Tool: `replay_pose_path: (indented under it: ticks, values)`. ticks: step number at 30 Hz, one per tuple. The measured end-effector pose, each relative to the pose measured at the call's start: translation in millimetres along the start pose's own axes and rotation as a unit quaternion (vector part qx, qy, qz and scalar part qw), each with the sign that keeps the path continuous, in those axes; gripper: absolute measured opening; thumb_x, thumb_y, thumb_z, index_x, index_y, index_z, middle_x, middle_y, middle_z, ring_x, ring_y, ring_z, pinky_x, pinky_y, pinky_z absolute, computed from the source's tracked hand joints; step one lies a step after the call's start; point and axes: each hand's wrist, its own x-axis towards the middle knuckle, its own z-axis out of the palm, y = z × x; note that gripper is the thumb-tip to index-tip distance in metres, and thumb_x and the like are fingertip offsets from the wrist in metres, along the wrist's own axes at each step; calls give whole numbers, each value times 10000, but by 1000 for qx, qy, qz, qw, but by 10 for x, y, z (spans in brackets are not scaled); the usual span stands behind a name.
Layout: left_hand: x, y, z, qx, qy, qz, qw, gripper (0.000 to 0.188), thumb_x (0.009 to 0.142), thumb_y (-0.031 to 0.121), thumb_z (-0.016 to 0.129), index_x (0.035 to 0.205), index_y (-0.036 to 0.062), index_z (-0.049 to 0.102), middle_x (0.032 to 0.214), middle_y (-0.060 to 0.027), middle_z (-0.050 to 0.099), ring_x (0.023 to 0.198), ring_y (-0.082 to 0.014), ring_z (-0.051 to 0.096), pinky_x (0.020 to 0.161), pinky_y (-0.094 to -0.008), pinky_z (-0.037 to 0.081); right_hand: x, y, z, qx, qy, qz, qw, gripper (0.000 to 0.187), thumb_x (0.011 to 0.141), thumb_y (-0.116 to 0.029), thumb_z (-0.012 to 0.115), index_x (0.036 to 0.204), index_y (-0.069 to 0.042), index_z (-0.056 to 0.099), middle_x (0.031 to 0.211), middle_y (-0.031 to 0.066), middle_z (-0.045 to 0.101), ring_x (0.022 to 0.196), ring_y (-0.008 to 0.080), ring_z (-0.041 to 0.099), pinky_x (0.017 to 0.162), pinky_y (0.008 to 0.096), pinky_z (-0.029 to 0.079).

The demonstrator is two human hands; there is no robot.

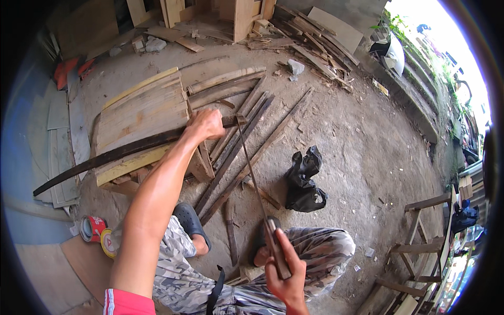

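Observation:
A long dark wooden strip (123,147) lies across a low pale wooden bench (144,107), both its ends reaching past the bench. My left hand (206,125) is closed over the strip near its right end. In my right hand (287,275) is the handle of a handsaw (256,181), with the index finger stretched along it. Its thin blade, seen nearly edge-on, runs away from me. The blade's far part meets the strip just right of my left hand. Whether it has cut into the wood, I cannot tell.
Several long wood strips (273,136) lie right of the bench. A crumpled black plastic bag (306,181) rests on the dirt floor. Scrap wood (315,39) is piled at the back. A red can (93,229) stands left; a wooden frame (417,247) stands right.

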Motion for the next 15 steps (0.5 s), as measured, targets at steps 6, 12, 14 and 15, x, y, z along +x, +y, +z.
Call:
replay_pose_path:
  ticks: [6,12,14,15]
  values:
    - [160,-260,219,19,0,16,1000,365,719,294,740,763,-66,698,688,-213,679,662,-325,682,690,-473,589,983,-134,213,8,14,-63,998,615,825,-13,585,1434,-87,532,1117,269,692,1043,373,692,856,353,548]
    - [140,-106,103,-5,65,7,998,235,725,185,667,798,-28,735,819,-278,711,791,-393,725,767,-471,589,1929,-144,693,4,62,-108,992,593,841,-74,582,1430,-62,520,1107,285,681,1008,403,699,879,400,541]
    - [140,-61,87,-7,36,1,999,234,714,180,670,787,-35,729,821,-285,709,801,-400,727,759,-477,585,1670,229,724,13,88,-168,982,599,845,-52,575,1440,-63,509,1150,282,675,1027,367,710,883,383,541]
    - [88,-127,116,-5,17,-11,1000,233,709,177,672,782,-38,726,821,-288,708,806,-404,728,755,-480,583,1303,92,587,24,31,-68,997,625,843,-19,571,1461,-71,492,1259,263,651,1092,315,702,910,348,532]
